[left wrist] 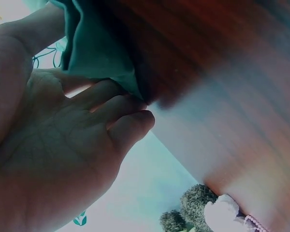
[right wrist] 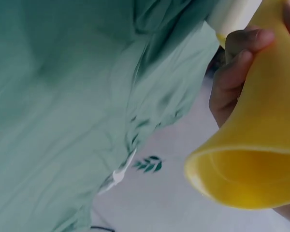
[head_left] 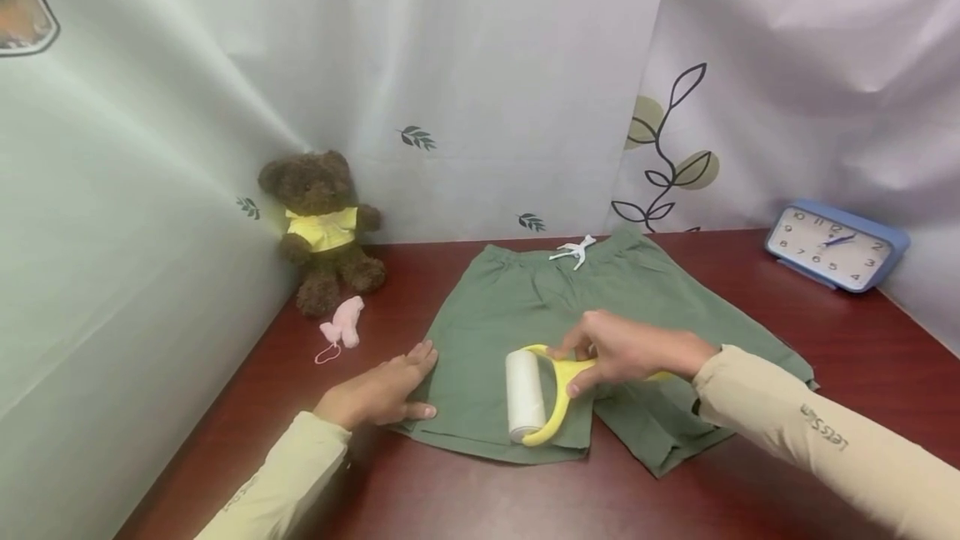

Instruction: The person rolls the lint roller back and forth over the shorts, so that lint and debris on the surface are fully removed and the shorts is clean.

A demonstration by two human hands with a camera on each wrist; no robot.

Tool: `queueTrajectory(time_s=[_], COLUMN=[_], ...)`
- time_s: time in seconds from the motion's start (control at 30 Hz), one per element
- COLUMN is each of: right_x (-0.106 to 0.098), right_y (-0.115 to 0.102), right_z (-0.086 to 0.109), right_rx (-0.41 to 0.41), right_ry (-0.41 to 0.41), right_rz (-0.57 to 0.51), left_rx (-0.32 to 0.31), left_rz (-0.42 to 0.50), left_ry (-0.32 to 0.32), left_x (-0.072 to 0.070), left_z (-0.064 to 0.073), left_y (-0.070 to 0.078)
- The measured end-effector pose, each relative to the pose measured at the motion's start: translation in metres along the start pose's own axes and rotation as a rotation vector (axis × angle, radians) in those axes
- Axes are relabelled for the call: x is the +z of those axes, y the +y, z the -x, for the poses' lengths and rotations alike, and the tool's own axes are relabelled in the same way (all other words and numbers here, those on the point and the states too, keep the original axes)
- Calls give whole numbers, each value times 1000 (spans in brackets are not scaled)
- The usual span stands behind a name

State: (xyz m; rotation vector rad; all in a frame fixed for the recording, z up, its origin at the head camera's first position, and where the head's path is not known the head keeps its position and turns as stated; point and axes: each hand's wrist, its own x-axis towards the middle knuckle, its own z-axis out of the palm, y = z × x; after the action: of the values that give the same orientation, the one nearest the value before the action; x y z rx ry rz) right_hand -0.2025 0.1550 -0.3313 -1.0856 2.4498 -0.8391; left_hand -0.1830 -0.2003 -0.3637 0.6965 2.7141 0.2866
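Observation:
Green shorts (head_left: 487,315) with a white drawstring (head_left: 576,251) lie spread on the dark red table, waistband toward the back wall. My right hand (head_left: 622,347) grips the yellow handle (right wrist: 261,116) of a lint roller, fingers curled round it. The roller's white cylinder (head_left: 524,394) is over the lower part of the left leg of the shorts. My left hand (head_left: 386,386) rests with extended fingers on the outer edge of that same leg, near the hem. In the left wrist view, the left palm (left wrist: 63,140) shows beside a fold of green cloth (left wrist: 96,53).
A brown teddy bear (head_left: 318,232) in a yellow shirt sits at the back left corner. In front of it lies a small pink item (head_left: 343,323) with a loop. A blue alarm clock (head_left: 832,244) stands at the back right. Patterned white sheeting (head_left: 487,107) hangs behind the table.

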Motion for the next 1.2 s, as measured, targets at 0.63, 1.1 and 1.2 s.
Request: queueTrajectory(time_s=[0.63, 1.1, 1.2], right_x=[-24, -44, -51], right_y=[59, 71, 78], right_z=[52, 86, 93], right_rx=[13, 7, -13], right_ry=[-47, -12, -14], right_rz=[-107, -79, -85], left_rx=[3, 11, 15], left_rz=[17, 4, -2], left_ry=[-5, 7, 11], left_x=[6, 0, 0], left_z=[0, -1, -1], left_y=[-2, 2, 2])
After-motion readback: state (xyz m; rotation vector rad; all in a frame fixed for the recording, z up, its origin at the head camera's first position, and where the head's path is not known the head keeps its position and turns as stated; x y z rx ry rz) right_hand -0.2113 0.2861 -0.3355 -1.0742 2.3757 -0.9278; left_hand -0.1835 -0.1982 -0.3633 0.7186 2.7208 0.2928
